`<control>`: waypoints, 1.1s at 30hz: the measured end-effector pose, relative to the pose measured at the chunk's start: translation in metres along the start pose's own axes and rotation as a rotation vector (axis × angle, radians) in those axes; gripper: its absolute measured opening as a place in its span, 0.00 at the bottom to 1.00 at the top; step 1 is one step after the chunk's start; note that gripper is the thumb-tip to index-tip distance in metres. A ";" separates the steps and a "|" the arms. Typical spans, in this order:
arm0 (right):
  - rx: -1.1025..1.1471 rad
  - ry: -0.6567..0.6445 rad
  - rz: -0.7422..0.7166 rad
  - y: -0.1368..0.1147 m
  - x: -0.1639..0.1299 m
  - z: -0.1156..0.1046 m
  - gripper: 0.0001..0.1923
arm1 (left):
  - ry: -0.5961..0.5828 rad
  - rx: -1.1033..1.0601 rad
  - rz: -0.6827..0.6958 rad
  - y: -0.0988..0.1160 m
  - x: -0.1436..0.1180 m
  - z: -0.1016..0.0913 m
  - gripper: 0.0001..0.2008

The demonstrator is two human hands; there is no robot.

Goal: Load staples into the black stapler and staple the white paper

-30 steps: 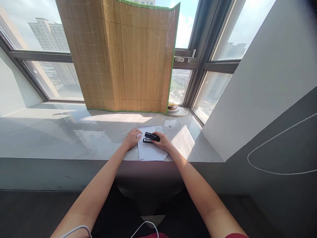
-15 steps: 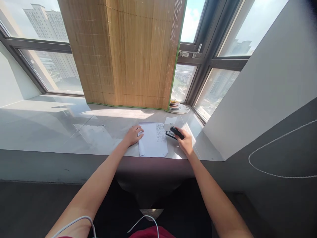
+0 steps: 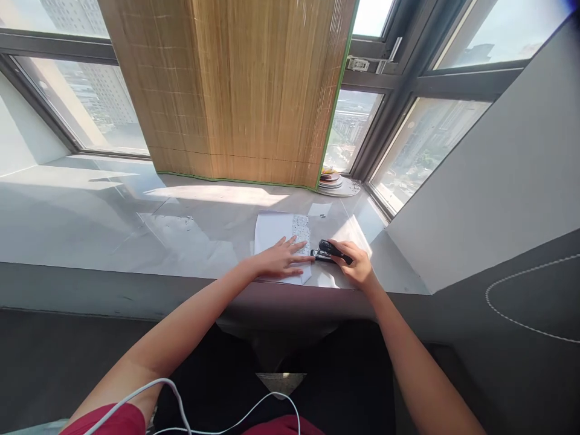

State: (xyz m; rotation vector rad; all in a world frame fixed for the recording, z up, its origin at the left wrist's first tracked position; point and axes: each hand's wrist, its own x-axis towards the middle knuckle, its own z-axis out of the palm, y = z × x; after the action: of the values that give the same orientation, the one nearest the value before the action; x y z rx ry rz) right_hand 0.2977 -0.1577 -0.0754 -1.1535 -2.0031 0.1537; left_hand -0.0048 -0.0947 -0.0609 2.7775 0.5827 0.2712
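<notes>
A stack of white paper [image 3: 272, 232], with a strip of print or writing down its right side, lies near the sill's front edge. Across its lower right part rests my left hand [image 3: 281, 258], palm down with fingers spread towards the right. My right hand [image 3: 357, 263] is wrapped round a black stapler [image 3: 334, 249]. The stapler's jaws face left at the paper's right edge, close to the fingertips of my left hand. Whether paper lies between the jaws is too small to tell.
A small white slip [image 3: 319, 209] with tiny dark bits lies behind the stapler. Plates [image 3: 333, 181] are stacked in the back corner. A bamboo blind [image 3: 235, 90] hangs over the sill [image 3: 90, 229]. A white cable [image 3: 170, 386] crosses my lap, and a beaded cord [image 3: 489, 296] hangs at right.
My left hand has moved from the paper's left edge onto its right part, fingers now spread. The stapler, in my right hand, has turned and come level with the paper's right edge. The view has shifted.
</notes>
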 end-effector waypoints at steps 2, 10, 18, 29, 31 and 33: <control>-0.001 0.007 -0.009 -0.001 -0.001 -0.001 0.20 | -0.016 -0.009 -0.027 0.004 0.001 0.005 0.28; -0.068 -0.001 -0.027 -0.007 -0.003 -0.003 0.20 | 0.055 -0.023 -0.058 0.017 0.003 0.013 0.31; 0.000 -0.014 0.003 -0.003 -0.003 -0.007 0.21 | 0.077 0.038 0.004 0.018 -0.006 0.016 0.24; -0.115 -0.055 -0.049 -0.013 -0.005 -0.008 0.26 | 0.100 -0.016 0.021 0.023 -0.004 0.015 0.29; -0.109 -0.066 -0.057 -0.013 -0.005 -0.008 0.27 | 0.091 -0.007 0.027 0.023 -0.002 0.016 0.30; -0.113 -0.083 -0.067 -0.013 -0.004 -0.006 0.27 | 0.082 0.004 0.022 0.024 0.001 0.018 0.31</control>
State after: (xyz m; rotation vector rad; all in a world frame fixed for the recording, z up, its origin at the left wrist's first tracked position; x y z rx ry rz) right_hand 0.2943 -0.1705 -0.0676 -1.1654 -2.1439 0.0555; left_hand 0.0093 -0.1199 -0.0697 2.7891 0.5726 0.3907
